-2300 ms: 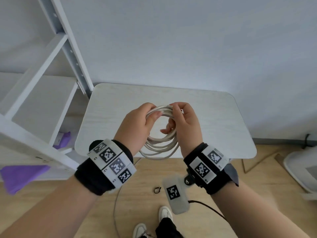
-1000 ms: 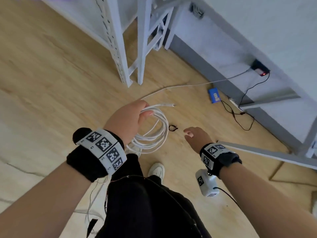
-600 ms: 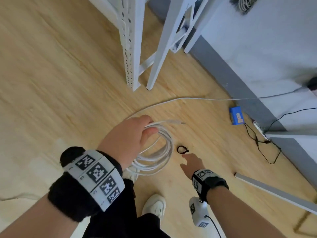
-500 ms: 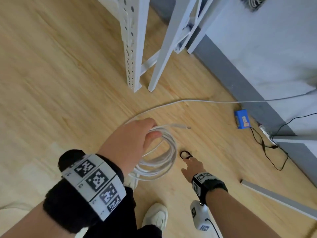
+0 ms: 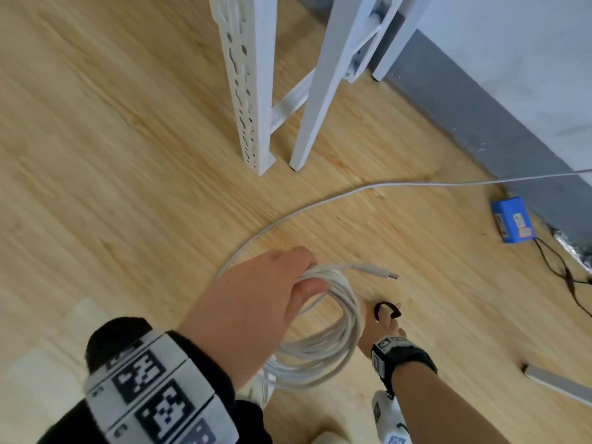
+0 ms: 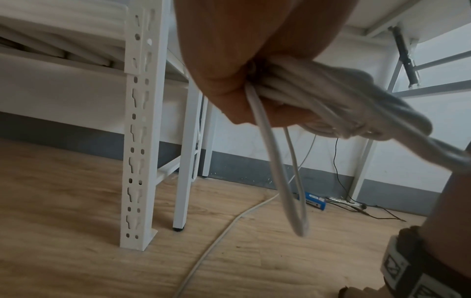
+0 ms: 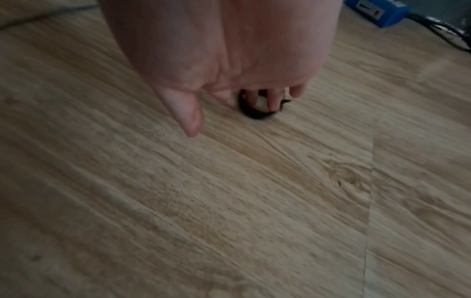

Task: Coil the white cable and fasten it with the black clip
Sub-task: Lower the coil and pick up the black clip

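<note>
My left hand (image 5: 256,302) grips the coiled white cable (image 5: 339,331) above the wooden floor, and the plug end (image 5: 381,272) sticks out to the right. In the left wrist view the same hand (image 6: 242,60) holds the bundled turns (image 6: 331,96), with one loop (image 6: 280,181) hanging down. The black clip (image 5: 386,307) lies on the floor right of the coil. My right hand (image 5: 382,328) reaches down to it. In the right wrist view its fingertips (image 7: 272,104) touch the clip (image 7: 257,113), while the thumb (image 7: 191,119) stays apart from it.
A perforated white rack post (image 5: 250,91) and a white table leg (image 5: 323,91) stand ahead. Another white cable (image 5: 320,206) curves across the floor toward the grey skirting (image 5: 480,100). A blue box (image 5: 512,222) with black wires (image 5: 563,274) lies at right, by a white bar (image 5: 557,384).
The view dropped from the table to the floor. My right hand let go of the coil and reached down until its fingers touched the clip. My left hand kept the coil.
</note>
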